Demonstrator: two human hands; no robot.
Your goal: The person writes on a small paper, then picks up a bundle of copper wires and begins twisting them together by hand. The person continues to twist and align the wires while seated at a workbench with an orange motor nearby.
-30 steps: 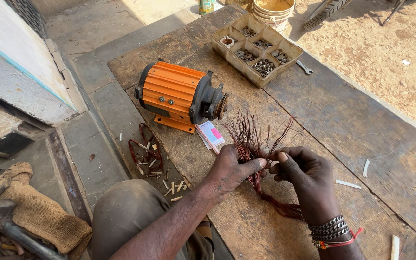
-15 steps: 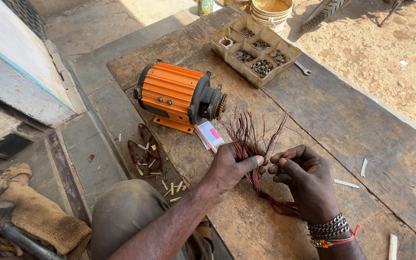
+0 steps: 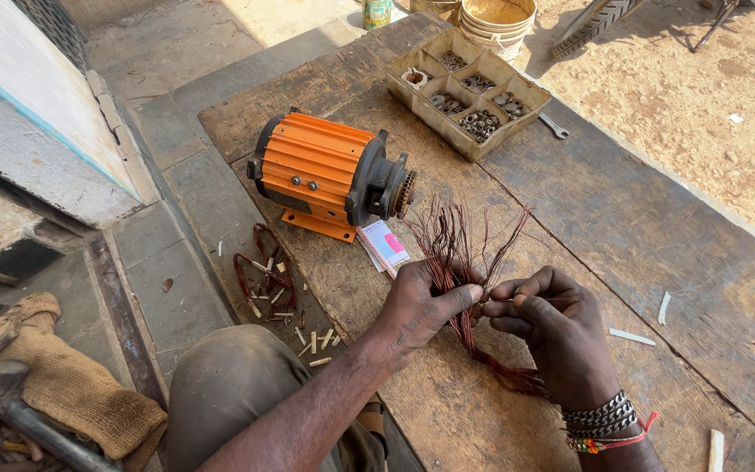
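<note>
1. The left hand (image 3: 421,306) lies palm down on the wooden workbench (image 3: 622,218). Its fingers are curled around the bundle of copper wire (image 3: 465,262), and the thumb points to the right, pressing on the strands.
2. The right hand (image 3: 552,328) is just beside it, almost touching. Its fingers are bent inward, and the thumb and first finger pinch a few thin strands near the left thumb. On its wrist there are bead and metal bracelets (image 3: 605,419).
3. Compared with half a second ago, both hands stay at the same place on the bundle. The right fingers are now closed tighter on the strands, and the loose wire ends stand a little differently.
4. The bundle is reddish-brown. Its free ends spread upward like a fan, toward the orange electric motor (image 3: 325,175), and its lower part goes under the right hand as a dark, tight tail.
5. The bundle lies on the bench between the hands, near the front of the motor. A small pink and white packet (image 3: 384,245) lies just beside the motor base.
6. A compartment tray with small metal parts (image 3: 465,87) is well apart, at the far end of the bench.
</note>
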